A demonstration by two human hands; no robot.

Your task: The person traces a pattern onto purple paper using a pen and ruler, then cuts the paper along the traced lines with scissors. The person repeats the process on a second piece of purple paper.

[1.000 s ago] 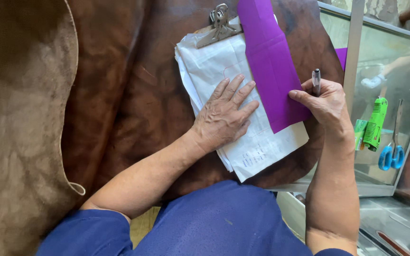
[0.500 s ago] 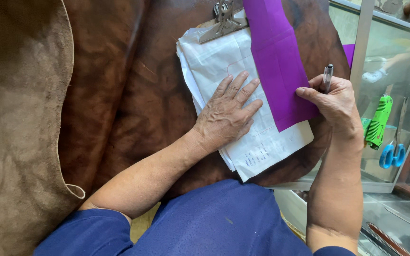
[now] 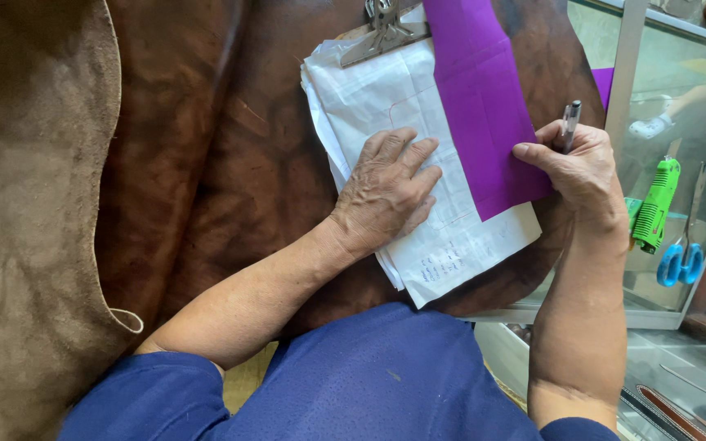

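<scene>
Right hand (image 3: 586,167), gripping a pen (image 3: 569,124), has slid its thumb onto the purple sheet (image 3: 484,106), while the left hand (image 3: 390,192) stays pressed flat on the white papers (image 3: 451,245).

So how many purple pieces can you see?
2. One long purple strip lies on the white papers, its edge under the right hand. A small purple bit peeks out behind the metal post; more may be hidden.

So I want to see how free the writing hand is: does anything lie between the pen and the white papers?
Partly. The purple sheet lies over the right side of the white papers, directly beside the right hand holding the pen. The left hand presses flat on the papers beyond it.
</scene>
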